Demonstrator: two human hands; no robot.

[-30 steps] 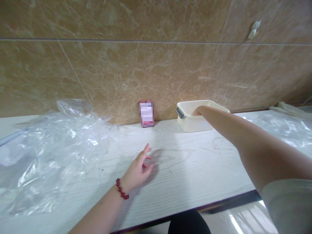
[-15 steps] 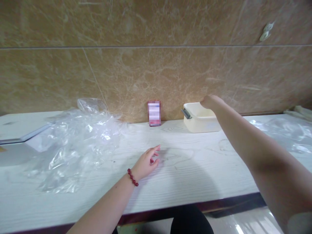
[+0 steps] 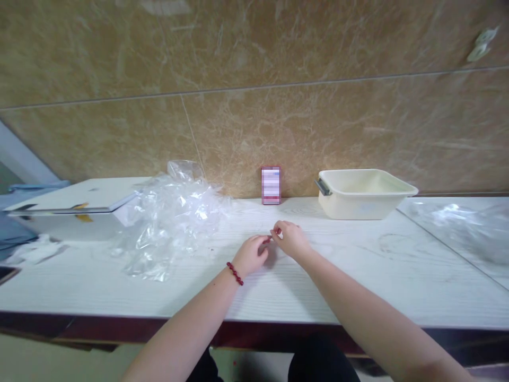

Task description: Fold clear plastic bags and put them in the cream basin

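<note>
1. Our right hand (image 3: 292, 240) has come back from the cream plastic tub (image 3: 363, 193) at the far right and now meets our left hand (image 3: 250, 254) mid-table
2. Fingertips of both hands pinch together on a tiny red item (image 3: 271, 239), too small for us to identify
3. The white wood-grain table (image 3: 358, 276) is matte; crinkled clear plastic film (image 3: 170, 217) lies glossy on the left
4. A small red-and-white box (image 3: 271, 185) stands against the brown marble wall (image 3: 254, 106)

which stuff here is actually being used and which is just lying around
In use: left hand, right hand, small red thing pinched between their fingers.
Lying about: cream tub, crumpled plastic wrap, small box against the wall.
</note>
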